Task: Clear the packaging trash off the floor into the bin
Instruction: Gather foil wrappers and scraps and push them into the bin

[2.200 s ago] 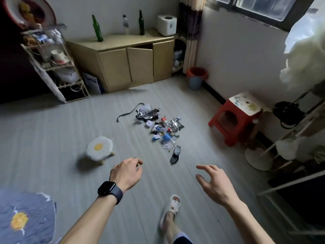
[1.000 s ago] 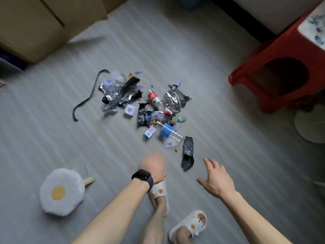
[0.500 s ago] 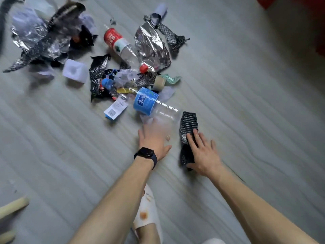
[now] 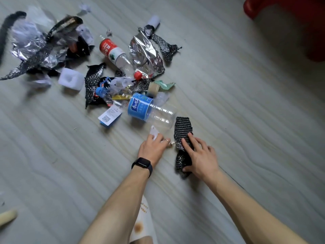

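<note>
Since half a second ago my left hand [image 4: 152, 150] has edged forward and now pinches a white slip [image 4: 153, 132]. My right hand [image 4: 202, 157] presses the black ribbed wrapper [image 4: 182, 126] to the floor [image 4: 246, 111], thumb hooked round its near end. Crinkled and glossy, the wrapper runs lengthwise straight out past my fingertips. Just beyond both grips lies a clear bottle [image 4: 140, 108], its blue label reading "PURE".
</note>
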A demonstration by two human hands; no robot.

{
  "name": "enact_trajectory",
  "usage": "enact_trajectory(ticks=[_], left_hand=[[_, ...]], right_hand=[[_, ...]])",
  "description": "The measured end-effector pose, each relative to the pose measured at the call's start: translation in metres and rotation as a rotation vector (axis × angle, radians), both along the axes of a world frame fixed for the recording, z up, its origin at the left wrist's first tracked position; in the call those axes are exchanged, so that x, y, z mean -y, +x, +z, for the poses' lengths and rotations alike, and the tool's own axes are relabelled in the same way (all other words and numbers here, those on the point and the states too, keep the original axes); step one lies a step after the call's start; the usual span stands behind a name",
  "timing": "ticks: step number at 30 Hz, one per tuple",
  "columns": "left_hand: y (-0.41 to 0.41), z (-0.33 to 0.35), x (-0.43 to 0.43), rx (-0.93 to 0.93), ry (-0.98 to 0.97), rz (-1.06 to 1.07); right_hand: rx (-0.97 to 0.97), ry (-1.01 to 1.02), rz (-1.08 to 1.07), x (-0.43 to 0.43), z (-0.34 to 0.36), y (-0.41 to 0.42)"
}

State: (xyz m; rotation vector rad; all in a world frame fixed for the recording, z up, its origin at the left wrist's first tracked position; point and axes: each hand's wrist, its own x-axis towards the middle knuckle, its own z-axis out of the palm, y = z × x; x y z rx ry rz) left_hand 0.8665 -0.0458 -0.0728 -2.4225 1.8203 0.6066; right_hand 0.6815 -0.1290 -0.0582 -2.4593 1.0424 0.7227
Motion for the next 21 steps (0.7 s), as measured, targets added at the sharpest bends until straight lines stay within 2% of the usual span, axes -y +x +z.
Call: enact_trajectory(ticks=[5,14,21], left_hand=[[-0.001,0.007,0.004,-0.060,0.151,-0.005],[-0.003,0.016,0.011,-0.181,0.153,0.138],[-0.024,0.006,0.015,-0.202,0.216,-0.022]], right_hand=[[0.004,-0.024,0.018,-0.010,-0.001,0.002],[0.096,-0.212,0.033,-0.036,0.000,-0.001],[0.101,-0.223,0.025,-0.038,0.004,0.005]])
